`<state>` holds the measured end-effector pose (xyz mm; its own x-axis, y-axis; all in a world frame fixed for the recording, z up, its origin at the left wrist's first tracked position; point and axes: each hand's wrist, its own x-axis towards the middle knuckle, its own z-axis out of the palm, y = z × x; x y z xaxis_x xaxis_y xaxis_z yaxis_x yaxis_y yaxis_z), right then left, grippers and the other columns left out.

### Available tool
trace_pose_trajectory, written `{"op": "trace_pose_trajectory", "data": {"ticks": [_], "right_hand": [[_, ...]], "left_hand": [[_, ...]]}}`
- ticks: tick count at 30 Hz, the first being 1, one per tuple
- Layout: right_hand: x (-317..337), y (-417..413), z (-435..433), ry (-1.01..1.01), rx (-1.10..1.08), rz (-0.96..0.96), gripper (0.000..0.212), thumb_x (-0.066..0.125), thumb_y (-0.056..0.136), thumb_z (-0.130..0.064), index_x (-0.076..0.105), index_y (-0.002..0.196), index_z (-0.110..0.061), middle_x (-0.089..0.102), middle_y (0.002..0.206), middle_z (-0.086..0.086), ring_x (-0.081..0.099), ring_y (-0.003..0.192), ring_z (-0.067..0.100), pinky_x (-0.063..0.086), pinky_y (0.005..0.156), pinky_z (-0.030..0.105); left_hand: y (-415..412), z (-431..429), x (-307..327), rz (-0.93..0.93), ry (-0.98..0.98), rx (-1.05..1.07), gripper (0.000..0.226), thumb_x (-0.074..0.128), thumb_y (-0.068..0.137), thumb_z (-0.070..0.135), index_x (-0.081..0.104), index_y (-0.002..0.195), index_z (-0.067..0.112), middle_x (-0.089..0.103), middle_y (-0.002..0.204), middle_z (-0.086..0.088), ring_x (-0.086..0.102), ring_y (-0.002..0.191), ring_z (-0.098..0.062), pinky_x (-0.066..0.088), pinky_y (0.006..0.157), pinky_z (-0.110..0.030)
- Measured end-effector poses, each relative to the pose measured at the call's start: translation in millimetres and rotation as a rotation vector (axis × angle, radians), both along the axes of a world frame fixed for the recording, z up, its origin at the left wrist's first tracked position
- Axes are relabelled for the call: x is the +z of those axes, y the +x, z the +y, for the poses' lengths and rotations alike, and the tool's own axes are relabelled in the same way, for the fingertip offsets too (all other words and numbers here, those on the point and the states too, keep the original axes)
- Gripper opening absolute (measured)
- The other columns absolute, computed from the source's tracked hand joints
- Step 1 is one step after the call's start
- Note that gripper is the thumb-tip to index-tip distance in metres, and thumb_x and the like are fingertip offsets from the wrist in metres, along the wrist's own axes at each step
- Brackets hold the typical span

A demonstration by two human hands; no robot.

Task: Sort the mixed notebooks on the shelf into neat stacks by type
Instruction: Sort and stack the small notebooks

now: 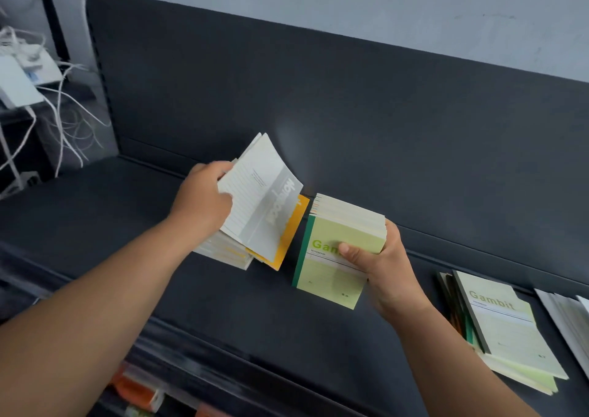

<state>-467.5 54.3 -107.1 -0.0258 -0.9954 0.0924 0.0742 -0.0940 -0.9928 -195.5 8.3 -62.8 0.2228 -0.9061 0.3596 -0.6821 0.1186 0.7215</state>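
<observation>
My left hand (204,198) grips a grey-and-white notebook (259,198), tilted up above a low stack of notebooks (223,252) on the dark shelf (223,305). An orange-covered notebook (288,241) shows under the grey one. My right hand (379,265) grips a thick stack of light green "Gambit" notebooks (334,257) with a dark green spine, thumb on the top cover, fingers round the right edge. This green stack stands just right of the left stack.
A second, fanned pile of green "Gambit" notebooks (506,333) lies at the right of the shelf, with white notebooks (570,321) beyond it at the frame edge. White cables and boxes (28,75) hang at the far left. A lower shelf with orange items (137,391) sits below.
</observation>
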Motion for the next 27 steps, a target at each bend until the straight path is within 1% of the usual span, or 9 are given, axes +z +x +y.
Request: {"op": "trace_pose_trajectory", "data": {"ticks": [3, 6, 9, 11, 13, 17, 22, 25, 27], "right_hand": [[1, 6, -2, -0.002, 0.009, 0.015, 0.073, 0.084, 0.062, -0.009, 0.049, 0.126, -0.015, 0.068, 0.117, 0.009, 0.067, 0.108, 0.030, 0.052, 0.094, 0.052], [2, 10, -2, -0.003, -0.009, 0.014, 0.066, 0.082, 0.069, -0.002, 0.049, 0.123, -0.019, 0.069, 0.116, 0.006, 0.068, 0.106, 0.026, 0.054, 0.090, 0.046], [3, 12, 0, -0.003, -0.015, 0.013, 0.061, 0.079, 0.071, -0.002, 0.050, 0.121, -0.022, 0.069, 0.115, 0.004, 0.069, 0.103, 0.022, 0.055, 0.087, 0.042], [3, 12, 0, -0.003, -0.020, 0.019, 0.062, 0.079, 0.071, -0.001, 0.049, 0.121, -0.022, 0.069, 0.114, 0.004, 0.069, 0.103, 0.022, 0.054, 0.087, 0.041], [3, 11, -1, -0.004, -0.028, 0.025, 0.061, 0.077, 0.073, 0.002, 0.049, 0.123, -0.020, 0.069, 0.115, 0.006, 0.068, 0.105, 0.023, 0.054, 0.089, 0.042], [2, 12, -2, -0.009, -0.035, 0.051, 0.062, 0.078, 0.074, 0.000, 0.049, 0.125, -0.018, 0.069, 0.115, 0.005, 0.068, 0.105, 0.024, 0.054, 0.091, 0.046], [2, 11, -2, -0.013, -0.028, 0.043, 0.065, 0.082, 0.071, -0.002, 0.049, 0.123, -0.020, 0.069, 0.115, 0.005, 0.068, 0.105, 0.022, 0.054, 0.087, 0.039], [1, 11, -2, -0.017, -0.026, 0.044, 0.069, 0.082, 0.064, -0.011, 0.049, 0.123, -0.020, 0.069, 0.115, 0.004, 0.068, 0.105, 0.022, 0.054, 0.087, 0.039], [2, 11, -2, -0.022, -0.024, 0.044, 0.069, 0.081, 0.062, -0.013, 0.050, 0.122, -0.021, 0.070, 0.114, 0.003, 0.068, 0.104, 0.021, 0.055, 0.087, 0.038]], "left_hand": [[17, -9, 3, -0.136, 0.013, 0.043, 0.052, 0.049, 0.087, -0.003, 0.052, 0.133, 0.020, 0.047, 0.124, -0.005, 0.049, 0.099, -0.020, 0.036, 0.078, -0.026], [28, -13, -3, -0.322, 0.052, 0.084, 0.059, 0.048, 0.085, -0.005, 0.047, 0.140, 0.017, 0.045, 0.131, -0.011, 0.049, 0.112, -0.030, 0.038, 0.083, -0.031], [32, -16, -14, -0.542, 0.112, 0.086, 0.055, 0.051, 0.084, -0.001, 0.054, 0.134, 0.023, 0.048, 0.133, -0.007, 0.043, 0.119, -0.030, 0.034, 0.096, -0.038], [31, -18, -17, -0.610, 0.127, 0.071, 0.050, 0.050, 0.086, 0.003, 0.058, 0.129, 0.028, 0.049, 0.135, -0.002, 0.041, 0.123, -0.027, 0.030, 0.100, -0.039], [30, -18, -18, -0.634, 0.146, 0.064, 0.048, 0.048, 0.088, 0.005, 0.059, 0.128, 0.030, 0.048, 0.137, 0.001, 0.038, 0.126, -0.024, 0.026, 0.104, -0.039], [28, -16, -19, -0.660, 0.147, 0.066, 0.039, 0.047, 0.093, 0.016, 0.060, 0.127, 0.029, 0.046, 0.140, 0.001, 0.030, 0.133, -0.022, 0.018, 0.107, -0.039], [24, -13, -17, -0.683, 0.108, 0.048, 0.035, 0.050, 0.094, 0.026, 0.060, 0.127, 0.025, 0.047, 0.140, -0.001, 0.024, 0.139, -0.023, 0.014, 0.108, -0.040], [14, -9, -10, -0.653, 0.075, 0.023, 0.038, 0.052, 0.093, 0.026, 0.057, 0.131, 0.025, 0.045, 0.142, 0.000, 0.026, 0.139, -0.022, 0.016, 0.108, -0.040], [2, -1, -2, -0.543, 0.067, -0.059, 0.046, 0.053, 0.091, 0.021, 0.050, 0.137, 0.025, 0.043, 0.145, 0.001, 0.032, 0.136, -0.021, 0.023, 0.108, -0.037]]}}
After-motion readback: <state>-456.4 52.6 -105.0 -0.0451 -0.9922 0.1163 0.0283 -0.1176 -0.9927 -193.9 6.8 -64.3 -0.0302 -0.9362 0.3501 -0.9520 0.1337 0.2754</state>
